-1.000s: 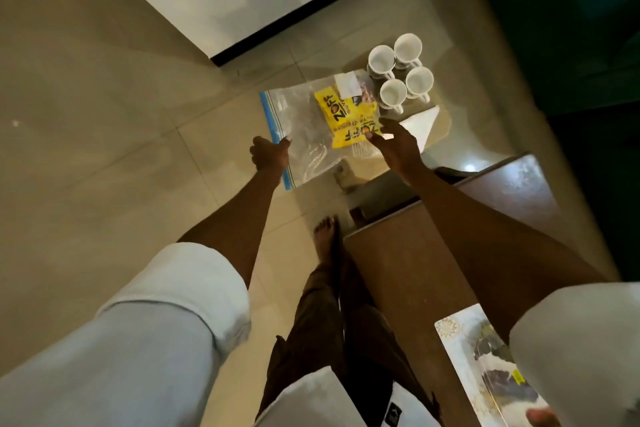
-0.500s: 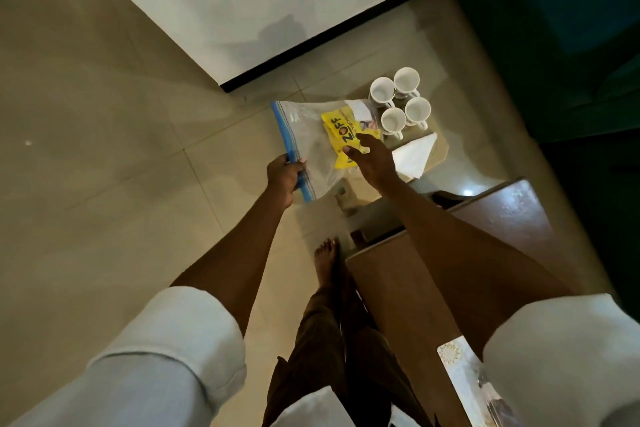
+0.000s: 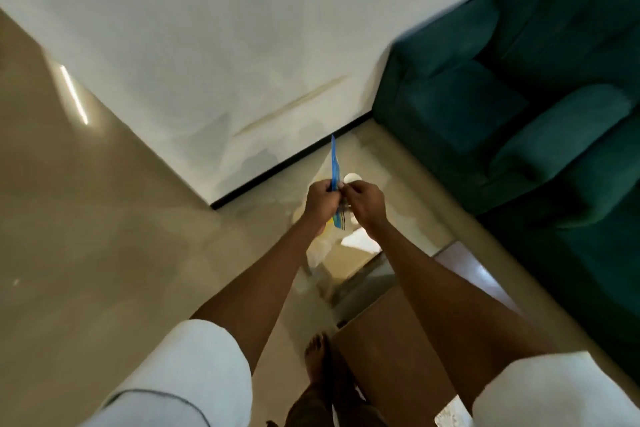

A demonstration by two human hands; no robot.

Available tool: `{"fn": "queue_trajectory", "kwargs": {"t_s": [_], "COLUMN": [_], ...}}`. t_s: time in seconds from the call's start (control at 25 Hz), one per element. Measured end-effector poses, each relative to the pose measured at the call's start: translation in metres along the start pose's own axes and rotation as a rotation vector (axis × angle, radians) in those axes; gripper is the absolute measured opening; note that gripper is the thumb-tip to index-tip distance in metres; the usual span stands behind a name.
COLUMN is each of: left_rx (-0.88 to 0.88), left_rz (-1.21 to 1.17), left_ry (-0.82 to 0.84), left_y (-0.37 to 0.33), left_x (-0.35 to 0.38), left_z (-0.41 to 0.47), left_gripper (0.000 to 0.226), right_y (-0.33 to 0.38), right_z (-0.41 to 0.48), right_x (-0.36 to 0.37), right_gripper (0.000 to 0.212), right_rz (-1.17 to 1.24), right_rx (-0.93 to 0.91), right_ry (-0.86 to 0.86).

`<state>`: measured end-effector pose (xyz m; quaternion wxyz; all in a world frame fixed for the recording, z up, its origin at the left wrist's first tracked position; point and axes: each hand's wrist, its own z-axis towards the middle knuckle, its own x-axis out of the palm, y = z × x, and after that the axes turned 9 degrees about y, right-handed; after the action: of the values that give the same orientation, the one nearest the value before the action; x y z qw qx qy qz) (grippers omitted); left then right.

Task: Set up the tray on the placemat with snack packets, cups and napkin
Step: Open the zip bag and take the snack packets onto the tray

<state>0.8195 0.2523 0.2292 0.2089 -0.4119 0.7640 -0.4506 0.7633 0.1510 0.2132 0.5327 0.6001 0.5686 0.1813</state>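
Note:
A clear zip bag [image 3: 335, 163] with a blue seal strip hangs edge-on in front of me, held upright. My left hand [image 3: 320, 201] and my right hand [image 3: 363, 199] both pinch its top edge, close together. A sliver of the yellow snack packet inside the bag shows below my left hand. Beneath my hands, a white cup [image 3: 351, 177] and a white napkin [image 3: 360, 239] peek out on a low tan stand [image 3: 346, 258]; the other cups are hidden. A corner of the patterned placemat [image 3: 452, 414] shows at the bottom right on the brown table [image 3: 388, 354].
A teal sofa [image 3: 519, 107] fills the right side. A white wall with a black skirting runs across the top. Beige floor tiles spread to the left. My bare foot [image 3: 316, 357] stands beside the table's edge.
The bag has been lifted and turned from lying flat to edge-on. My hands have come together at its seal. The view has tilted upward, showing the sofa and wall.

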Motion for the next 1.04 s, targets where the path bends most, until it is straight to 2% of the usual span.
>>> {"fn": "queue_trajectory", "kwargs": {"t_s": [0.08,0.2,0.32,0.48,0.76,1.04], "left_rx": [0.030,0.093,0.140,0.228,0.322,0.285], "left_rz": [0.045,0.135,0.206,0.289,0.335,0.340], "left_ry": [0.039,0.132,0.198,0.301,0.543,0.636], "left_y": [-0.026,-0.067,-0.102,-0.121,-0.078,0.014], "left_x": [0.031,0.092,0.164,0.275,0.465,0.592], "left_z": [-0.018,-0.053,-0.082,-0.133,-0.262,-0.399], "left_gripper": [0.016,0.014,0.015,0.030,0.023,0.012], "right_y": [0.013,0.029,0.029,0.006,-0.070,-0.184], "right_z": [-0.019,-0.067,-0.124,-0.210,-0.407,-0.573], "right_x": [-0.040,-0.108,-0.177,-0.268,-0.393,-0.459], "right_gripper": [0.033,0.007,0.002,0.010,0.017,0.011], "right_rz": [0.093,0.211,0.282,0.355,0.390,0.404], "right_rx": [-0.004,0.000,-0.019,-0.043,-0.084,-0.043], "right_ry": [-0.058,-0.166,-0.343,-0.557,-0.804,-0.879]}}
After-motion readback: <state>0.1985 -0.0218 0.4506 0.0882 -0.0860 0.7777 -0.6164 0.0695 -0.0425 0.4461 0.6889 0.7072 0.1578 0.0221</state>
